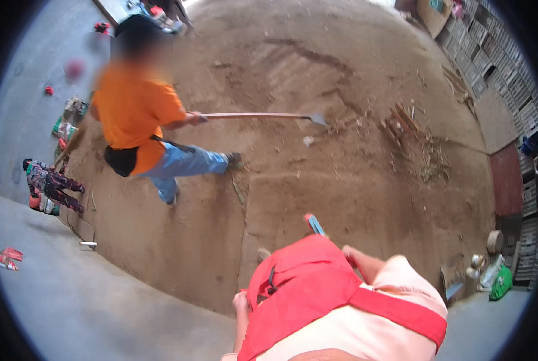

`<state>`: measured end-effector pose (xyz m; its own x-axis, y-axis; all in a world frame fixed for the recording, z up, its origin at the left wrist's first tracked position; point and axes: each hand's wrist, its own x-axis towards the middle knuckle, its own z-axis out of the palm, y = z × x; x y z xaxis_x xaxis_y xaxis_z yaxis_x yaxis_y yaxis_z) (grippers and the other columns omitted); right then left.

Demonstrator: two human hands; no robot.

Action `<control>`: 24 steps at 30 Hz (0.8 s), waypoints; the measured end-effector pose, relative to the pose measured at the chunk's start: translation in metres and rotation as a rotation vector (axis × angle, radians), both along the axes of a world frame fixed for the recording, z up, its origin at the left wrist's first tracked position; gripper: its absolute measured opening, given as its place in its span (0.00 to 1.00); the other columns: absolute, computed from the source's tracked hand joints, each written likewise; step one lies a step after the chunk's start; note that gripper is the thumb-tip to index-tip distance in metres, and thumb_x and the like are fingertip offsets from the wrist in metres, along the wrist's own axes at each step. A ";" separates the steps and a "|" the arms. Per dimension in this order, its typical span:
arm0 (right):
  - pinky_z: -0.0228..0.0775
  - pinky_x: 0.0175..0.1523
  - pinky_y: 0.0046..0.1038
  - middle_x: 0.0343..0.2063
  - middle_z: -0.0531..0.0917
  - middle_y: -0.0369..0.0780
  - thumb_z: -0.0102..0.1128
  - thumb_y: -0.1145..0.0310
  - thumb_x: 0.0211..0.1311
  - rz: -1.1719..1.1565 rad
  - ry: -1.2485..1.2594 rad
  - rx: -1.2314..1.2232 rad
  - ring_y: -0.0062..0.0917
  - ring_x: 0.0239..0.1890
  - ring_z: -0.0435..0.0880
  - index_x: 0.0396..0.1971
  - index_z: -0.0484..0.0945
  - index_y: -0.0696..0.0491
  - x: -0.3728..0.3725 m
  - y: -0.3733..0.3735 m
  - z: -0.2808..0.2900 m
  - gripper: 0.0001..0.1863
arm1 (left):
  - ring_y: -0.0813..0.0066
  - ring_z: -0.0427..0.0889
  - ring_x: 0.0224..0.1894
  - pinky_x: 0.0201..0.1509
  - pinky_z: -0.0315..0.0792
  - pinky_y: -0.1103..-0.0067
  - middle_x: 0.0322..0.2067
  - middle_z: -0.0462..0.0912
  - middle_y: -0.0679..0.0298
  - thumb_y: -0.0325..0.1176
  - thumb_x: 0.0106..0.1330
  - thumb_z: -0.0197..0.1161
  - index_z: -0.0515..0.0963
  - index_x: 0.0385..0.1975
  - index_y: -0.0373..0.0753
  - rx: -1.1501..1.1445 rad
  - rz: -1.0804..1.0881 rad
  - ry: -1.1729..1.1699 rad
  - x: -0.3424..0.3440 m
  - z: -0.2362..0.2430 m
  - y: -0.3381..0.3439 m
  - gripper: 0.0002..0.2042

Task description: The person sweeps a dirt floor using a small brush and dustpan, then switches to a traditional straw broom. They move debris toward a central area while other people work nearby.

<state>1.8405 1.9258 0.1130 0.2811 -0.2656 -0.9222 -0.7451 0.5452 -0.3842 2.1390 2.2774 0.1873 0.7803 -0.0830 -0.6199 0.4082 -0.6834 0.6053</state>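
Observation:
Below me, my red apron (299, 283) covers much of the view of my hands. My left hand (241, 304) shows at its left side, fingers closed around something red that is mostly hidden. My right hand (349, 256) is partly visible at the apron's right edge, its fingers hidden. A blue object with a red tip (314, 224) sticks out beyond the apron, near my right hand. Ahead on the left, a person in an orange shirt (133, 111) holds a long-handled tool with a metal blade (316, 119) over the dirt-covered ground.
Another person (49, 180) bends at the far left on the concrete edge (40, 240), near scattered packages. A pile of wood scraps and straw (413, 138) lies to the right. Stacked grey blocks (491, 60) line the right side, with rolls and a green sack (500, 283) at their foot.

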 end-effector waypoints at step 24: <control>0.65 0.25 0.30 0.22 0.78 0.38 0.68 0.61 0.43 0.734 0.217 -0.197 0.24 0.22 0.76 0.29 0.80 0.60 0.094 0.037 0.057 0.18 | 0.62 0.76 0.30 0.37 0.71 0.69 0.22 0.76 0.59 0.30 0.53 0.58 0.77 0.23 0.42 0.161 0.034 -0.307 0.046 -0.012 0.107 0.02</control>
